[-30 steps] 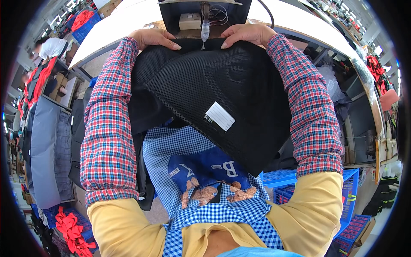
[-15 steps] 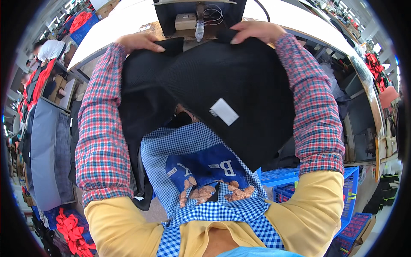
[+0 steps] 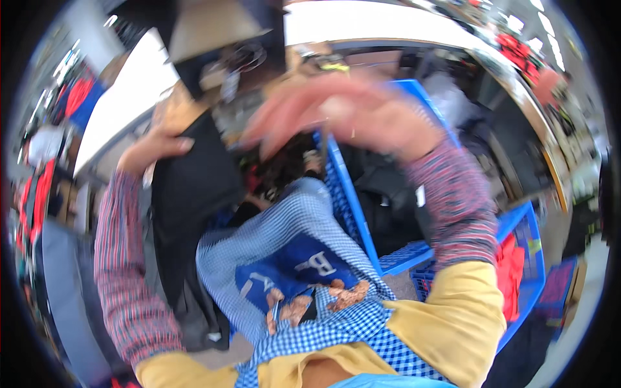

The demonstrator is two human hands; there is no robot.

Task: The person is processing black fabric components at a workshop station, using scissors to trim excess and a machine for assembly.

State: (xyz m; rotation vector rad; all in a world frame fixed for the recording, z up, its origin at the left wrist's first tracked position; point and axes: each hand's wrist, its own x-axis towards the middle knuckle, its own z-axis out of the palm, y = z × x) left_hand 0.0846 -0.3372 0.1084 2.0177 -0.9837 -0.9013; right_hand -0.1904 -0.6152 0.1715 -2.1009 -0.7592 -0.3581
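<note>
A dark black cloth piece (image 3: 194,174) hangs down on my left side, and its lower part falls beside my checked apron. My left hand (image 3: 154,149) is closed on its top edge, thumb uppermost. Raised in front of me and blurred by motion, my right hand (image 3: 349,116) has its fingers stretched toward the left, with nothing visible in them. Below that hand stands a blue plastic crate (image 3: 357,207) with black cloth (image 3: 388,226) inside. My right forearm partly covers the crate.
A white worktable (image 3: 381,22) runs across the far side, with a dark machine housing (image 3: 226,39) at its left part. Another blue crate (image 3: 527,284) at the right holds red cloth (image 3: 511,278). Grey sheeting (image 3: 65,278) hangs at the left.
My right hand has let go of the black cloth and come nearer. My left hand has moved left and lower with the cloth. The view has turned right, bringing the crate with black cloth into sight.
</note>
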